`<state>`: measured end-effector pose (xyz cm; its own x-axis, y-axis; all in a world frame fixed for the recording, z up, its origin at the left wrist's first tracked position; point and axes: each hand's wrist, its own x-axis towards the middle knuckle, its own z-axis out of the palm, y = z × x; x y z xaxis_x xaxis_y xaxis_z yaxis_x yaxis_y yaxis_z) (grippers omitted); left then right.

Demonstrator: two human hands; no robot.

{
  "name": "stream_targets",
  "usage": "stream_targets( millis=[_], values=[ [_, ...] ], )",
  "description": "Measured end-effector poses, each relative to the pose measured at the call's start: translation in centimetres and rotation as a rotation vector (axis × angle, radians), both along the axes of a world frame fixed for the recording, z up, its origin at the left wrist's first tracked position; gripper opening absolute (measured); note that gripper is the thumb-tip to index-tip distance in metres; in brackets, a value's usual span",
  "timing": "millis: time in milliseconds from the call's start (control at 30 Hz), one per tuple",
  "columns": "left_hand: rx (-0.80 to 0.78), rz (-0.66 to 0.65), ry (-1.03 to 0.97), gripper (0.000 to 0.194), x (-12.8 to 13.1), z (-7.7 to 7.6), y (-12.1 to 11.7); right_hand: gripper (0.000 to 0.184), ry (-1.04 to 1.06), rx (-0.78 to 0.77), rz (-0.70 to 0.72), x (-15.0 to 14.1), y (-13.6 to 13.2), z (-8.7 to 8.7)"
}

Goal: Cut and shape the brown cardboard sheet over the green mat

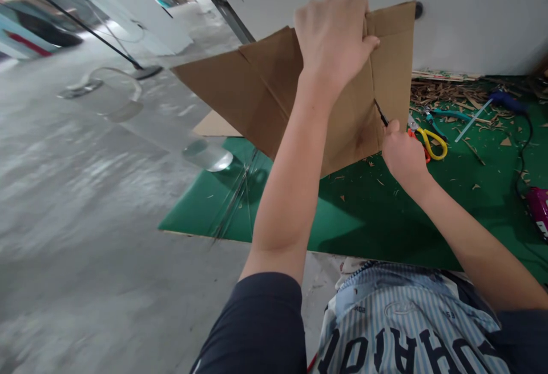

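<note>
A folded sheet of brown cardboard (268, 85) is held up above the green-topped table. My left hand (334, 37) grips its top edge, fingers curled over and thumb on the near face. At the lower right of the sheet, my right hand (405, 154) is closed around a slim dark-bladed knife (381, 113). The blade's tip meets the cardboard along a vertical crease; how deep it goes I cannot tell. Beside the right hand lie scissors (435, 144) with yellow handles, red-orange handles partly behind the hand, and teal-handled pliers (451, 115).
Cardboard scraps (449, 95) are heaped along the back of the green table (385, 220). A blue glue gun (507, 100) with a cord and a purple box (538, 208) are at the right. Thin wires (240, 191) lie near the left end. A wall (471, 14) rises behind.
</note>
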<state>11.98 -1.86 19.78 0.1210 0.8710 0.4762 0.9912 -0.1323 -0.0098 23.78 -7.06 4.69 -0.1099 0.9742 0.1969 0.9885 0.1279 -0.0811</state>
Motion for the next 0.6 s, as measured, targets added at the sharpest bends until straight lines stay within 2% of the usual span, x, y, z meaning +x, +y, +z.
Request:
stream_targets(
  millis=[200,600],
  values=[
    [-0.010,0.011,0.005,0.039,0.1,0.1,-0.1,0.039,-0.016,-0.038,0.002,0.4,-0.2,-1.7],
    [-0.009,0.023,-0.001,0.043,0.2,0.1,0.0,0.031,0.018,-0.131,-0.005,0.6,-0.4,-2.8]
  ],
)
